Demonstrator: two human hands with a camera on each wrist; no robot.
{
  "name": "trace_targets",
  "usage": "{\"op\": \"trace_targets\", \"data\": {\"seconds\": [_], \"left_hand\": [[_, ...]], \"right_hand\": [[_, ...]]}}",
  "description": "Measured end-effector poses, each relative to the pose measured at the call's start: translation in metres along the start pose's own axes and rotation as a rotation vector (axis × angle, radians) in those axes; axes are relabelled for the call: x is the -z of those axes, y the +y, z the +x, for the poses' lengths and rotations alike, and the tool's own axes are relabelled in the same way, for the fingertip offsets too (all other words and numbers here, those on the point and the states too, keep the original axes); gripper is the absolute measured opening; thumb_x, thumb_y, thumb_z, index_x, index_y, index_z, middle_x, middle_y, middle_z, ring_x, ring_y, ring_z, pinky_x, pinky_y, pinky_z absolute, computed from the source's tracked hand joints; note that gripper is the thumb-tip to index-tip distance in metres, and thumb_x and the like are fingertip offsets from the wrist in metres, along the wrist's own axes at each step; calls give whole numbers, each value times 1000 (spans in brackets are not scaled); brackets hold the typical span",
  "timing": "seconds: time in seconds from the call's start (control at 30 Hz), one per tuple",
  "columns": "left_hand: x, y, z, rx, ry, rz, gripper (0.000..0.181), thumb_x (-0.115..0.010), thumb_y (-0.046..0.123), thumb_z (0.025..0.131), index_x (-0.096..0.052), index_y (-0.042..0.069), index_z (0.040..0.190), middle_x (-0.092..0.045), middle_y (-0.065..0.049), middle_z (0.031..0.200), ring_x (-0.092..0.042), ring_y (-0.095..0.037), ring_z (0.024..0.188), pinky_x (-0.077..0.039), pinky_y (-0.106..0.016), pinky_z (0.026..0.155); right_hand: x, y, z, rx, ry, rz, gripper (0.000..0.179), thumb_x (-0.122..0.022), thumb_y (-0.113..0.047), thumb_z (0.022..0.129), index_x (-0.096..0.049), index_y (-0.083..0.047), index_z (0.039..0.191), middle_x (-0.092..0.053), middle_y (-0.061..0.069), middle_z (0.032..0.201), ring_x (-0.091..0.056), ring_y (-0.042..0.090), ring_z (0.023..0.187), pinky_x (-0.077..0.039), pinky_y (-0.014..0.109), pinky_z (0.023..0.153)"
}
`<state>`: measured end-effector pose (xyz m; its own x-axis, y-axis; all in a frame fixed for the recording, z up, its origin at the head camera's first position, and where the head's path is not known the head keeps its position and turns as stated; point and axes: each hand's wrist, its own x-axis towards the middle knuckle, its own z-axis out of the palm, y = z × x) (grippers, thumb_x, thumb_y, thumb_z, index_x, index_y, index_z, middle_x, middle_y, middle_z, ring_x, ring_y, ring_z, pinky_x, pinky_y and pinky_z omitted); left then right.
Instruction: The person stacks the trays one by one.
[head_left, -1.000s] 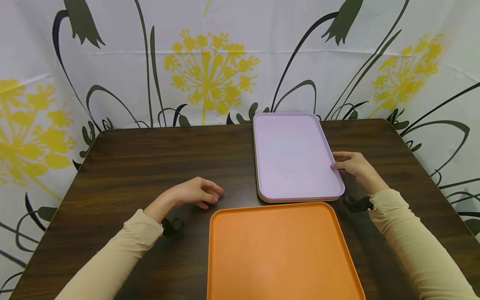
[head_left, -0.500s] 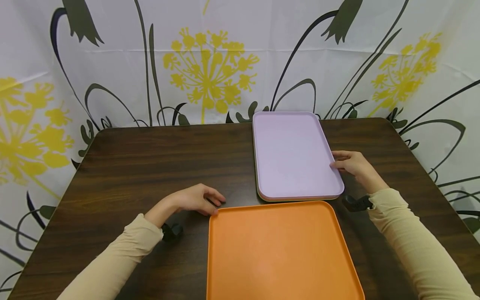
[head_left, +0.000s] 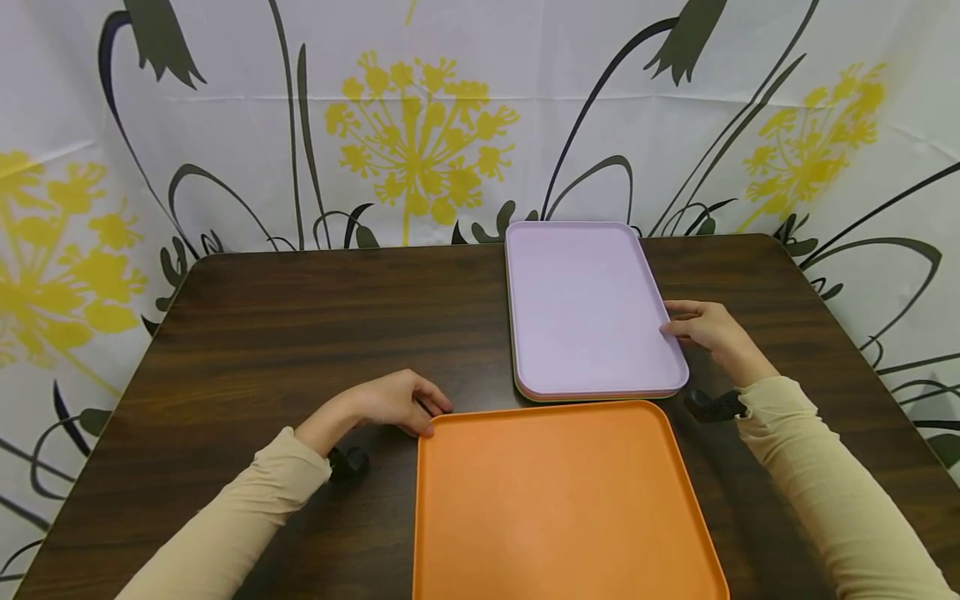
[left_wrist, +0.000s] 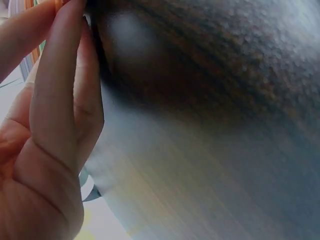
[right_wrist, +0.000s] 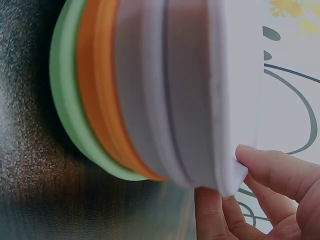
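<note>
A large orange tray [head_left: 562, 500] lies flat at the front of the table. My left hand [head_left: 393, 404] is at its far left corner, where thumb and fingers pinch the rim; in the left wrist view the fingers [left_wrist: 55, 95] meet at a sliver of orange. Behind it sits a stack of smaller trays, with a lilac tray [head_left: 596, 308] on top. My right hand [head_left: 705, 329] holds that lilac tray's right edge, thumb on the rim and fingers against its side and underneath. The right wrist view shows another lilac layer, an orange tray [right_wrist: 100, 90] and a green tray [right_wrist: 70, 100] below.
The dark wood table [head_left: 322, 317] extends left of both trays and in a strip to the right. A white curtain [head_left: 247, 125] with yellow flowers and grey-green stems hangs along the table's back edge and sides.
My left hand has moved slightly right and toward me, from bare table onto the orange tray's corner. The right hand stays at the lilac tray, and the trays have not visibly shifted.
</note>
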<state>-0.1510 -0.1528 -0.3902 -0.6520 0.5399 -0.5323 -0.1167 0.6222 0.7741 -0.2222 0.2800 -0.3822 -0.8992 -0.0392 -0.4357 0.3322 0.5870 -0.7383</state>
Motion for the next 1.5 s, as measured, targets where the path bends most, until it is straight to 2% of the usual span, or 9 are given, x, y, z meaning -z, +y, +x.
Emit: {"op": "trace_targets", "data": {"seconds": [0.23,0.47,0.7,0.9,1.0,1.17,1.27,1.33,1.5], "left_hand": [[-1,-3,0,-8,9,9,31,-66,-7,76,-70,-4,107,-73,-11,93,-64,-9,74,-59,-24,69],[6,-6,-4,-56,-88,-42,23,-57,2,87,-61,-3,109,-69,-10,94,-65,-12,80,-60,-29,73],[13,-11,-5,-54,-131,-145,31,-63,10,90,-59,-3,118,-71,-7,101,-68,-13,84,-61,-31,75],[20,-11,-7,-98,-147,-200,45,-65,10,89,-55,-5,130,-69,-16,114,-69,-15,88,-61,-30,74],[21,-11,-8,-120,-140,-204,45,-65,9,88,-56,-6,129,-69,-18,113,-70,-14,87,-61,-29,72],[24,-13,-8,-142,-128,-213,44,-65,8,87,-56,-8,128,-70,-18,109,-70,-13,83,-61,-27,68],[26,-15,-8,-157,-114,-217,44,-65,7,87,-56,-9,127,-71,-18,107,-70,-13,81,-60,-26,67],[28,-17,-9,-168,-106,-223,45,-65,7,87,-55,-10,127,-72,-17,106,-71,-12,81,-60,-25,66],[32,-21,-11,-175,-89,-263,48,-66,7,87,-53,-13,128,-73,-14,103,-71,-13,82,-60,-26,67]], "right_hand": [[0,0,0,1,-2,-1,59,-57,-13,94,-33,1,146,-39,31,144,-59,3,88,-42,48,108],[-1,1,-1,-3,-7,-14,59,-56,-15,94,-33,0,147,-39,31,144,-57,28,113,-42,50,108],[1,1,1,16,-18,-19,59,-57,-14,94,-33,1,146,-40,31,143,-58,-2,86,-45,44,106],[3,3,2,6,-30,-17,60,-58,-15,94,-32,0,147,-40,30,144,-57,-3,84,-53,32,97],[4,4,2,-5,-32,-18,61,-58,-16,95,-32,-1,147,-40,29,144,-59,3,90,-55,29,93],[3,3,1,-17,-36,-29,61,-56,-17,95,-30,-2,148,-37,30,146,-56,31,115,-45,47,106],[3,2,0,-23,-41,-24,62,-56,-17,96,-29,-2,149,-35,30,147,-51,37,122,-41,50,108],[3,1,0,-21,-43,-20,62,-56,-17,95,-29,-2,149,-36,30,147,-56,32,116,-43,49,107],[4,0,1,17,-46,-21,61,-58,-13,94,-32,3,146,-41,31,142,-58,-1,85,-55,30,94]]}}
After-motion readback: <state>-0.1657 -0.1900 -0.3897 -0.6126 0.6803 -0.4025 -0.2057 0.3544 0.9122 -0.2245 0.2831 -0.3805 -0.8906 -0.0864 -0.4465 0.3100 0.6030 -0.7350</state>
